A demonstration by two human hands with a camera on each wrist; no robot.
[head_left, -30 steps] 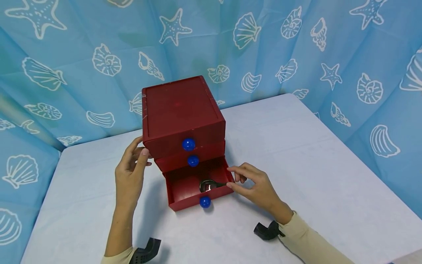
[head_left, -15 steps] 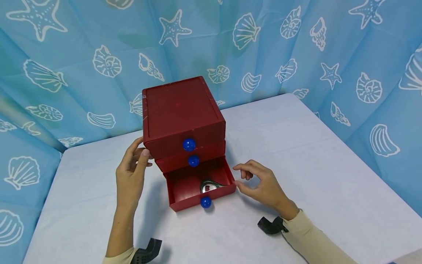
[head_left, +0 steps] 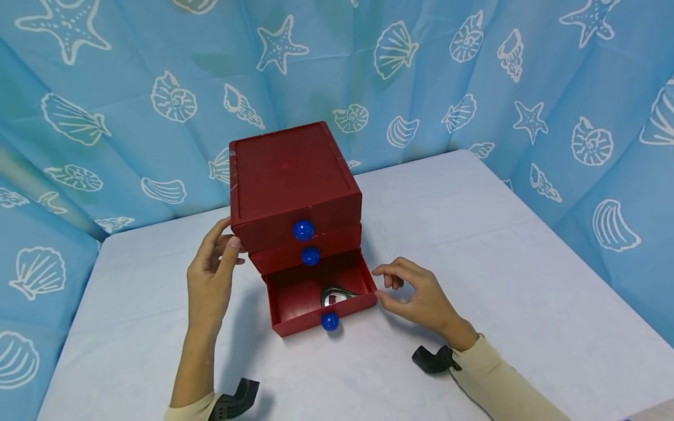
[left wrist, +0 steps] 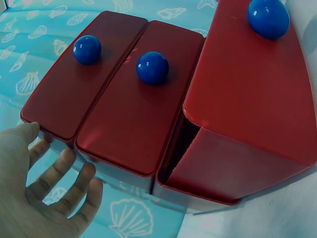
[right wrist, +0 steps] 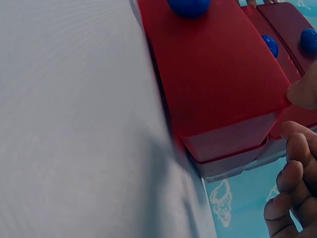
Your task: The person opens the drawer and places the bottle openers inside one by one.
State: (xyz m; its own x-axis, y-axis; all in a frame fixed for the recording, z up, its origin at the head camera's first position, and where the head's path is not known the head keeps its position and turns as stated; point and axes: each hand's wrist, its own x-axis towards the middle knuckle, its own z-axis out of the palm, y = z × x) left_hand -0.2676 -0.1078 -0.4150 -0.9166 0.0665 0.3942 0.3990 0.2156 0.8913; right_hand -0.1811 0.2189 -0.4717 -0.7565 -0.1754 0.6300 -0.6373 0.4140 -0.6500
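A red chest of drawers (head_left: 295,175) with blue knobs stands on the table. Its bottom drawer (head_left: 286,324) is pulled out, while the upper two are closed. Inside that drawer, near the front right, lies a small dark-rimmed, rounded thing (head_left: 334,296) with a pale middle and a tapered end; its kind is unclear. My left hand (head_left: 212,275) rests its thumb at the chest's left edge, fingers loosely spread in the left wrist view. Just off the drawer's front right corner, my right hand (head_left: 416,292) holds nothing, its fingers loosely bent and thumb tip close to the corner.
A white cloth covers the table (head_left: 474,234). Behind and at the sides hangs a blue curtain (head_left: 326,70) printed with shells and starfish. Black wrist mounts (head_left: 436,359) sit on both forearms.
A second ago my right hand was over the drawer's right wall, at the dark thing's tapered end. It has since drawn back right, leaving the thing in the drawer. My left hand stays put.
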